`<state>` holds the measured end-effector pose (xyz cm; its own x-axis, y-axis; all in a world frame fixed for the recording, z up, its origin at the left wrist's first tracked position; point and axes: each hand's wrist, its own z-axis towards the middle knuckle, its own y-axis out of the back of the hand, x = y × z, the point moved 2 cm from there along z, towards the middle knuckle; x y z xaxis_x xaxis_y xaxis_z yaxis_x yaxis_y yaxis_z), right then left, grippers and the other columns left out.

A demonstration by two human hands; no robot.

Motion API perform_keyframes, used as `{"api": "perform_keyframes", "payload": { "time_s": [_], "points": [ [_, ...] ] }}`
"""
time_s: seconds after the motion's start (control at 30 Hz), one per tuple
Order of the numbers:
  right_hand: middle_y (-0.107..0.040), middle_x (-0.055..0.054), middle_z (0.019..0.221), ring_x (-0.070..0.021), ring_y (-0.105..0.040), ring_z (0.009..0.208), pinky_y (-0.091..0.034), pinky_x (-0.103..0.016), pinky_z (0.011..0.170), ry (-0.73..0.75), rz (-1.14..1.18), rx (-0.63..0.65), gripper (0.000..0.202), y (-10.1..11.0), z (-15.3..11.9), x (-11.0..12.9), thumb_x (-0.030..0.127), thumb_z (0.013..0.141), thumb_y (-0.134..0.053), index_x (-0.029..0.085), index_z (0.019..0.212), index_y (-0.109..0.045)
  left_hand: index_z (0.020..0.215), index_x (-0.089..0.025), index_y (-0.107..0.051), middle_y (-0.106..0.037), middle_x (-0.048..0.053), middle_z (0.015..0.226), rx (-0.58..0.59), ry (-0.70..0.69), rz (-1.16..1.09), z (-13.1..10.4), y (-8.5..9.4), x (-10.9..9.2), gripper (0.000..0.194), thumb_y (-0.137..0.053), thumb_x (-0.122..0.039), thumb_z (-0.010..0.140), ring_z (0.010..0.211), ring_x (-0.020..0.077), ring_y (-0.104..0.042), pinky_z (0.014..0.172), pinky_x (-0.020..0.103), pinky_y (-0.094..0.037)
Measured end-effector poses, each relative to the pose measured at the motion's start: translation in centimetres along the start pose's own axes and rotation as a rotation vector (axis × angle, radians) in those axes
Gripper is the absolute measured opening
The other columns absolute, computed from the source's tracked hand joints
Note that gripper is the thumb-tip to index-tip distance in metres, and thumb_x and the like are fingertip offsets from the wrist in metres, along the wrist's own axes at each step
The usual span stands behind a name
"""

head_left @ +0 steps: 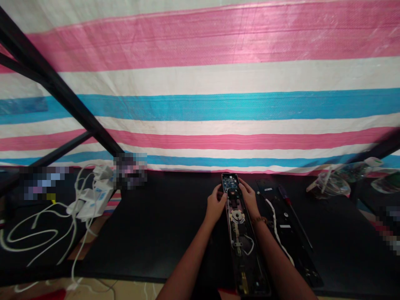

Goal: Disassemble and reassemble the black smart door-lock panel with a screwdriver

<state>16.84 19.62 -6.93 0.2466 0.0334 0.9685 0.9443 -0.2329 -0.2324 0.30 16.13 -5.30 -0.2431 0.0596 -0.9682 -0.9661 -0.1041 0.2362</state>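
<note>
A long, narrow open device casing (238, 246) lies on the black table, pointing away from me. At its far end is a blue circuit board (230, 182), with a round metal part (237, 216) and thin white wires nearer to me. My left hand (215, 204) grips the left edge near the board, fingers bent against the side. On the opposite edge, my right hand (249, 198) holds the casing with its fingers at the rim.
Right of the casing lie a white cable (275, 225), a long screwdriver (295, 216) and a black panel (300, 254). Plastic containers (333, 185) stand at the back right. White power strips (96, 202) and tangled cables are at the left. A striped sheet (218, 104) hangs behind.
</note>
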Motion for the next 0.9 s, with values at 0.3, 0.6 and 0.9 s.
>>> {"api": "perform_keyframes", "payload": {
  "time_s": [0.3,0.6,0.9],
  "points": [
    [-0.079,-0.011,0.104,-0.0265,-0.072,0.091,-0.057,-0.040,0.083,-0.001,-0.038,0.026,0.047,-0.18,0.25,-0.04,0.048,0.073,-0.075,0.015,0.106,-0.079,0.132,-0.014,-0.060,-0.066,0.001,0.076,0.015,0.011,-0.049,0.07,0.07,0.06,0.046,-0.056,-0.032,0.089,0.069,0.0165,-0.063,0.067,0.028,-0.048],
    [-0.077,-0.009,0.105,-0.0250,-0.070,0.092,-0.055,-0.037,0.082,0.043,-0.014,0.025,0.050,-0.26,0.18,0.10,0.050,0.074,-0.073,0.018,0.113,-0.075,0.133,-0.015,-0.055,-0.065,0.000,0.076,0.038,0.002,-0.067,0.01,0.08,0.03,0.047,-0.056,-0.033,0.090,0.069,0.0166,-0.063,0.067,0.028,-0.048],
    [-0.077,-0.007,0.086,-0.0244,-0.068,0.083,-0.053,-0.035,0.078,-0.048,0.000,0.012,0.049,0.06,0.18,-0.54,0.061,0.068,-0.076,0.016,0.085,-0.077,0.106,-0.015,-0.067,-0.072,0.004,0.086,0.092,-0.049,-0.018,-0.21,0.12,-0.38,0.030,-0.054,-0.038,0.091,0.078,0.0184,-0.065,0.072,0.028,-0.048]
  ]
}}
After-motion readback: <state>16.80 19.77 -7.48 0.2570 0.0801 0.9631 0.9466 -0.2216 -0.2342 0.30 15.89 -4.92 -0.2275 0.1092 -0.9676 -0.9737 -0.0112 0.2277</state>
